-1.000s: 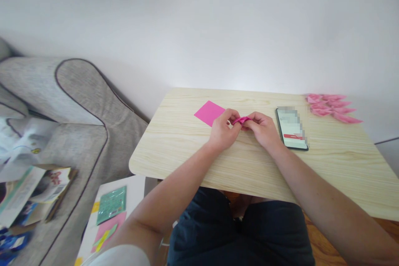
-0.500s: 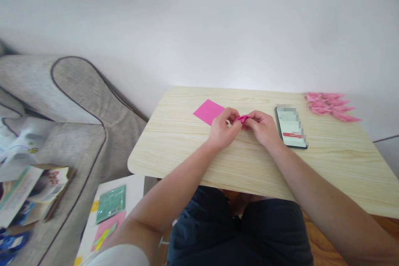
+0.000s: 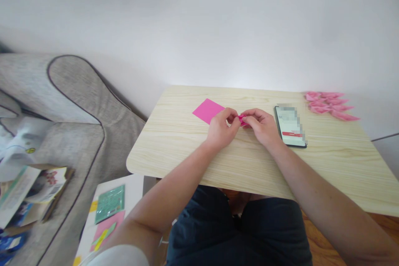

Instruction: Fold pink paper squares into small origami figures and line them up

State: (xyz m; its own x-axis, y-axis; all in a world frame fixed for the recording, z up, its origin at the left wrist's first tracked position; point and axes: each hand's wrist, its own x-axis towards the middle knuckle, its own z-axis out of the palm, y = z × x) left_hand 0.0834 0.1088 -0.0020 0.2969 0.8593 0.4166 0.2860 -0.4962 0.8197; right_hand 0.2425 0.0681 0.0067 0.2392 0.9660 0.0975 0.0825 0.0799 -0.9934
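Note:
Between the fingertips of both hands is a small folded piece of bright pink paper [image 3: 241, 119], held just over the table. My left hand [image 3: 223, 128] pinches its left side, and my right hand [image 3: 261, 125] pinches its right side. The fingers cover much of the paper, so its exact shape is hard to make out. A flat sheet of pink paper [image 3: 206, 110] lies on the table, its right part behind my left hand. Several lighter pink folded paper pieces [image 3: 330, 106] sit in a cluster at the far right.
A phone [image 3: 289, 126] with a lit screen lies right of my right hand on the wooden table [image 3: 174, 149]. Lower left, a white surface [image 3: 134, 185] carries a green packet [image 3: 109, 203] and coloured papers. A grey sofa [image 3: 77, 141] holds an open box [image 3: 37, 199].
Both hands stay in nearly the same place, with their fingertips shifting slightly around the folded pink paper. Less of the paper shows now. The whole view has moved a little.

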